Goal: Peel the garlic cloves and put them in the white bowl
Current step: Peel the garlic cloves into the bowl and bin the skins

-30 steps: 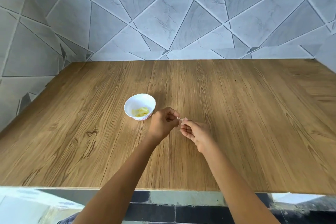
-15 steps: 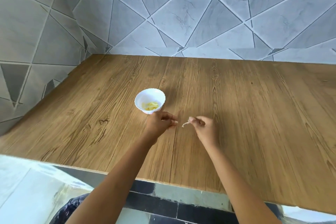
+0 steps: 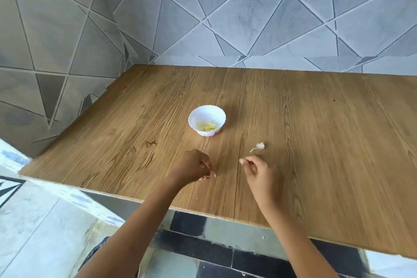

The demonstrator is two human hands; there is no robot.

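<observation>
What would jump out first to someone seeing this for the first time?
A small white bowl stands on the wooden table, pale yellow peeled garlic inside. Nearer, to its right, a wispy garlic skin lies on the wood just beyond the right hand; the left hand, fingers curled, is alongside.

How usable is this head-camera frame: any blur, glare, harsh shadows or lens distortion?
Head view: soft, even light, no glare on the table; only a faint shadow by the white bowl. Head view: wide-angle stretch toward the corners, forearms look elongated. Head view: on the left hand the fingertips are slightly smeared, so what they hold is unreadable.
</observation>
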